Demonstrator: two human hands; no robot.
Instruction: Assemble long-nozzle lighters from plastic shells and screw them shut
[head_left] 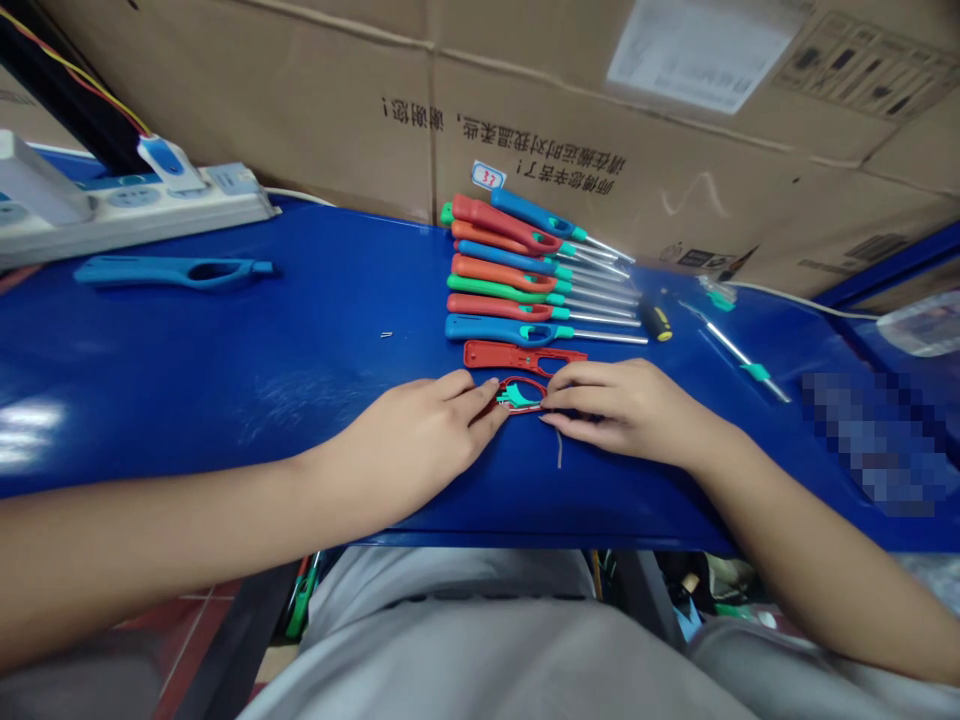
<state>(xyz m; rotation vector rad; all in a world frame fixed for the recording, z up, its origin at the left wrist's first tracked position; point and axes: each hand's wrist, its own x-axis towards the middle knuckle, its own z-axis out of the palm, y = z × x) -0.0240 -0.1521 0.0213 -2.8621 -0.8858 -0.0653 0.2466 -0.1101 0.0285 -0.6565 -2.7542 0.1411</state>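
Observation:
Between my two hands, on the blue table, lies a red lighter casing half (528, 381) with a green trigger (516, 397) set in its opening. My left hand (424, 435) pinches its left end with thumb and fingers, covering that part. At the right end, my right hand (637, 405) has its fingers bent together on the casing; its fingertips hide what is under them. A thin grey wire (559, 450) sticks out below the right fingertips. Just beyond lies the other red casing half (495, 355), its inner side facing up.
Several long-necked lighters (480, 328) lie in a row behind the casing. To their right are a yellow-black tool (658, 322) and a metal tube (735, 349). Leftward lie small metal pins (386, 335), a blue lighter body (142, 270) and a power strip (217, 215). A cardboard box (300, 100) borders the back.

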